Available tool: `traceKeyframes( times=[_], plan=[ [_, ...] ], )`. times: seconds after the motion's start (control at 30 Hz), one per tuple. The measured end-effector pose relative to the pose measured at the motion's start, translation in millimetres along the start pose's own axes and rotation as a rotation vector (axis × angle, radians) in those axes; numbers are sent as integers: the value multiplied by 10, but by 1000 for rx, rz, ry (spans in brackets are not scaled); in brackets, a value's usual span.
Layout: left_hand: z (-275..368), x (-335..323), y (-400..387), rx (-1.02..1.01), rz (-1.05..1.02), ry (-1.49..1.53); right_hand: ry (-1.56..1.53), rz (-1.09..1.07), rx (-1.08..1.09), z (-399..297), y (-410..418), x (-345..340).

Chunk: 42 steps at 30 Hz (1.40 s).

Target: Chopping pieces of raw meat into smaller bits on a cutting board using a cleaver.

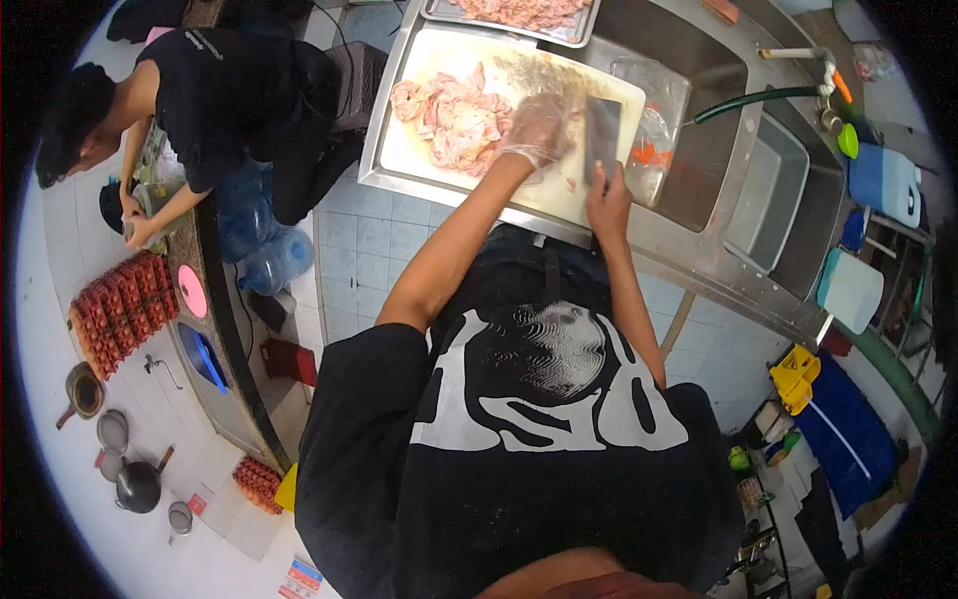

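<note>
A white cutting board (554, 183) lies beside the sink in front of me. My left hand (537, 131), in a clear plastic glove and blurred, is over the board at the right edge of a heap of raw chicken skin or meat (456, 123). Its fingers are too blurred to tell whether they hold a piece. My bare right hand (610, 198) grips a cleaver (603, 135) by its handle, the wide blade over the board's right part. A small scrap of meat (571, 183) lies between hand and blade. A metal tray (580, 34) of similar pieces stands beyond the board.
Right of the board is a steel sink basin (711, 45) holding a clear plastic container (670, 176); a green hose (756, 101) reaches over it. A grey tub (771, 195) sits in the second basin. At the left a co-worker (239, 97) bends over a counter (224, 299) near water bottles (277, 262).
</note>
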<state>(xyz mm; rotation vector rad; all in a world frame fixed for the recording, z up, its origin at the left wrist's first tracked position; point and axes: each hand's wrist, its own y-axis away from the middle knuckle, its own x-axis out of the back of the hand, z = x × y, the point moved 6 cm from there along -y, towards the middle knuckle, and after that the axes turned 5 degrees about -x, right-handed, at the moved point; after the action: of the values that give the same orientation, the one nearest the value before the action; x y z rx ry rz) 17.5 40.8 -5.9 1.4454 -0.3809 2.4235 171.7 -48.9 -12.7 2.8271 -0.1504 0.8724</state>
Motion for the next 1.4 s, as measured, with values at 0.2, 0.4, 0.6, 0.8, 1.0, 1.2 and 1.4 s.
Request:
traceKeyframes(
  times=[0.2,0.4,0.6,0.8,1.0,1.2,1.4],
  plan=[
    [-527,-222,362,300,-66,244,168,-150,25,-179,-117,-197],
    [-368,-252,354,408,-117,64,294,-148,-70,-137,-131,-119],
    [-160,-248,399,230,-119,34,304,-134,6,-118,-234,-11],
    [-361,-276,348,327,-88,92,286,-107,43,-130,-287,-32],
    [-411,-280,84,263,291,354,325,-139,64,-105,-322,-167],
    [-475,-418,189,271,355,400,310,-139,21,-224,-288,-179],
    [-422,-415,111,215,282,245,410,-200,1,-219,-401,-462]
  ],
)
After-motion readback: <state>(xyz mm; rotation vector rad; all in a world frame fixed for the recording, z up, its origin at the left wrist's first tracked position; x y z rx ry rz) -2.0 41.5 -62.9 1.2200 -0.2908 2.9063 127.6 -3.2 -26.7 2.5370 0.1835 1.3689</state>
